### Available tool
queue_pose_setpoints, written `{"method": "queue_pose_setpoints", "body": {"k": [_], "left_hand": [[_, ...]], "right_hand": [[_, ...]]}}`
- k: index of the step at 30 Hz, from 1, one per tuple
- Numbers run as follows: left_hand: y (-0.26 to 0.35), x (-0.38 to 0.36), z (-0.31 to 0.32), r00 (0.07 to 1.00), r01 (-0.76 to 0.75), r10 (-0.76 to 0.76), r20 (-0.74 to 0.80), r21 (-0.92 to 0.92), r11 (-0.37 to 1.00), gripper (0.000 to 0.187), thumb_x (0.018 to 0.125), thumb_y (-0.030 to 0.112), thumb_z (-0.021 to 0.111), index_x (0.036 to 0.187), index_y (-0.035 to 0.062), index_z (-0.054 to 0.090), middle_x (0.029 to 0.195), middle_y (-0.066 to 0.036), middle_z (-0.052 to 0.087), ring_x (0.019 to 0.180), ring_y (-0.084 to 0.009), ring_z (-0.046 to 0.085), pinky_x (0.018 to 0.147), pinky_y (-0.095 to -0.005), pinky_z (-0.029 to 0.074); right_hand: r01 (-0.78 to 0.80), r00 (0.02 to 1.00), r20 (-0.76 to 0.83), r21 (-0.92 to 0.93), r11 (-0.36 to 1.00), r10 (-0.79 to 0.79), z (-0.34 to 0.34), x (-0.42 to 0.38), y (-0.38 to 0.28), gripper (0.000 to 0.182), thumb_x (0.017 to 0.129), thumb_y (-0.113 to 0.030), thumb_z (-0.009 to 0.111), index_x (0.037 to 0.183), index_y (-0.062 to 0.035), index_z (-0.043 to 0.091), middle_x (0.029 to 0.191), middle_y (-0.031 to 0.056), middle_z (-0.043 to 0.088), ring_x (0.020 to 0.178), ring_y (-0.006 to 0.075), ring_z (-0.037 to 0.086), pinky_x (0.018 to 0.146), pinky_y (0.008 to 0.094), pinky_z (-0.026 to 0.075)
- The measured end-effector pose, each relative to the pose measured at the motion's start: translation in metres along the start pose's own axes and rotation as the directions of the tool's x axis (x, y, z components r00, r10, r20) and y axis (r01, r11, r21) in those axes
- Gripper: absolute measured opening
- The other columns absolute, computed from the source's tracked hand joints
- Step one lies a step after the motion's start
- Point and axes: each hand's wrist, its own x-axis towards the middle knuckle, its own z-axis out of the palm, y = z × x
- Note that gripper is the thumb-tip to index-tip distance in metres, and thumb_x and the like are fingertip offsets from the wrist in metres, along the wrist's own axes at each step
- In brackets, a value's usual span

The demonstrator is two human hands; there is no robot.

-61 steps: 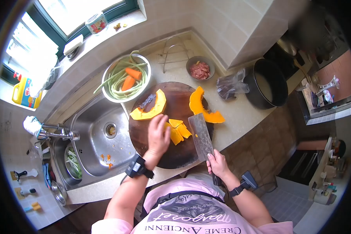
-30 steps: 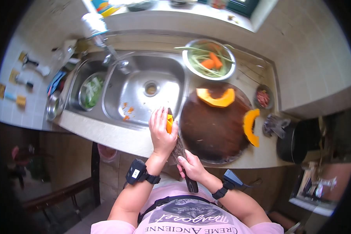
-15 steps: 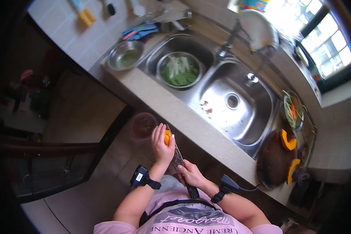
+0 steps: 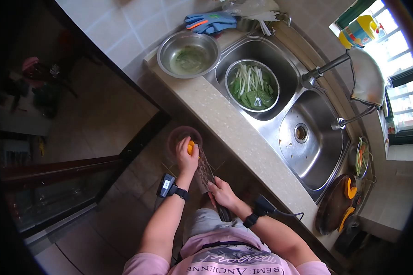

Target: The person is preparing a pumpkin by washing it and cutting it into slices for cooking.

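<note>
The left hand [image 4: 186, 160] covers most of the pumpkin [image 4: 191, 147]; piece count is indeterminate. It also obscures part of the pink container [image 4: 172, 137], whose contents are unreadable. The right hand [image 4: 223, 192] partly conceals the cleaver [image 4: 203, 172]. Far-left objects [image 4: 43, 75] are too dark to identify. The near edge crops the shirt [image 4: 243, 262].

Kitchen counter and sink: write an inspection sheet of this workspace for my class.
Surface: speckled countertop beside a double sink; small scraps in one basin.
Job's things: cleaver and pumpkin pieces in hand; pumpkin wedge on the round chopping board, another at its edge.
Clutter: metal bowl near blue gloves; leafy greens in the other basin.
Hands: left hand holds pieces against the blade; right hand grips the handle.
Cables: black cable from right wrist device.
Surroundings: pink bin below left hand; bright window.
</note>
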Motion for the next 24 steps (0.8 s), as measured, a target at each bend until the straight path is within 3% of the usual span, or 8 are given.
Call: {"method": "queue_pose_setpoints", "body": {"k": [2,9,17,20,22,24], "left_hand": [[-0.015,0.013,0.003,0.998,0.056,-0.057,-0.018,-0.017,0.998,0.032,0.077,0.014,0.059,0.106,0.0004,0.056,0.109,-0.017,0.056,0.103,-0.033,0.05,0.091,-0.0397,0.039],[-0.081,0.034,-0.002,0.988,0.106,-0.125,0.088,0.199,0.974,0.04,0.079,0.018,0.059,0.114,-0.0012,0.053,0.117,-0.02,0.052,0.11,-0.0338,0.048,0.095,-0.0374,0.037],[-0.075,0.038,-0.035,0.924,0.371,-0.376,0.062,0.084,0.925,0.034,0.084,0.019,0.054,0.112,0.0003,0.055,0.111,-0.02,0.056,0.104,-0.0332,0.053,0.089,-0.0362,0.041],[-0.05,0.042,-0.05,0.947,0.321,-0.321,0.008,-0.03,0.947,0.033,0.084,0.018,0.053,0.112,0.001,0.056,0.109,-0.019,0.058,0.103,-0.0316,0.054,0.09,-0.0348,0.041],[-0.024,0.048,-0.054,0.947,0.303,-0.321,-0.018,-0.282,0.91,0.031,0.085,0.017,0.053,0.11,-0.0001,0.057,0.11,-0.016,0.058,0.103,-0.0274,0.054,0.091,-0.0334,0.04],[0.026,0.053,-0.063,0.931,0.304,-0.364,0.002,-0.554,0.775,0.029,0.084,0.016,0.054,0.108,-0.0018,0.058,0.111,-0.015,0.058,0.104,-0.026,0.054,0.093,-0.0334,0.038]], "right_hand": [[0.001,1.0,-0.007,-0.021,1.0,-0.001,0.0,0.014,-0.003,0.02,0.092,-0.018,0.039,0.08,-0.0021,0.039,0.054,0.0061,0.048,0.039,0.0147,0.049,0.037,0.0294,0.041],[-0.048,0.997,-0.066,-0.02,0.999,0.047,-0.013,0.033,-0.011,0.019,0.092,-0.017,0.038,0.081,-0.0015,0.04,0.055,0.0064,0.048,0.04,0.0142,0.05,0.035,0.0295,0.042],[-0.008,1.0,0.026,0.187,0.982,0.003,-0.034,0.01,-0.008,0.016,0.093,-0.017,0.037,0.086,-0.0033,0.042,0.056,0.005,0.047,0.039,0.0131,0.046,0.037,0.0274,0.04],[-0.028,0.996,0.087,0.254,0.967,0.006,-0.045,-0.02,-0.022,0.016,0.094,-0.019,0.036,0.091,-0.004,0.043,0.06,0.0053,0.048,0.042,0.0131,0.046,0.039,0.0261,0.04],[-0.027,0.993,0.114,0.299,0.954,-0.008,-0.051,-0.04,-0.021,0.018,0.094,-0.02,0.037,0.093,-0.004,0.045,0.062,0.0052,0.048,0.044,0.0128,0.047,0.041,0.0252,0.041],[0.022,0.99,0.119,0.363,0.931,-0.07,-0.06,-0.059,-0.016,0.018,0.094,-0.021,0.038,0.096,-0.0042,0.045,0.062,0.005,0.049,0.045,0.0127,0.047,0.041,0.0249,0.041]]}}
